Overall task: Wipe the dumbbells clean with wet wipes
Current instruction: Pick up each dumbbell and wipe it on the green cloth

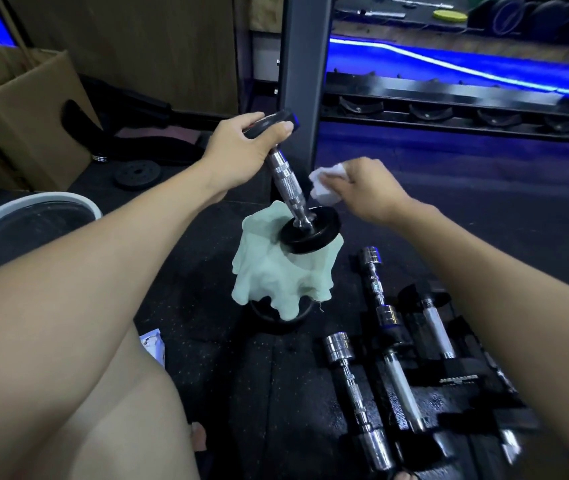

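Note:
A dumbbell (288,181) with a chrome knurled handle and black end plates stands tilted, its lower plate resting on a pale green cloth (269,271) draped over something dark. My left hand (245,147) grips the dumbbell's upper black plate. To the right of the handle, my right hand (362,185) holds a crumpled white wet wipe (324,185) close to the chrome shaft; I cannot tell if the wipe touches it.
Several chrome and black dumbbells (380,327) lie on the dark rubber floor at the lower right. A white-rimmed bucket (30,206) stands at the left, a cardboard box (16,109) behind it. A dumbbell rack (449,105) and steel post (302,64) rise behind. A small wipe packet (153,344) lies by my knee.

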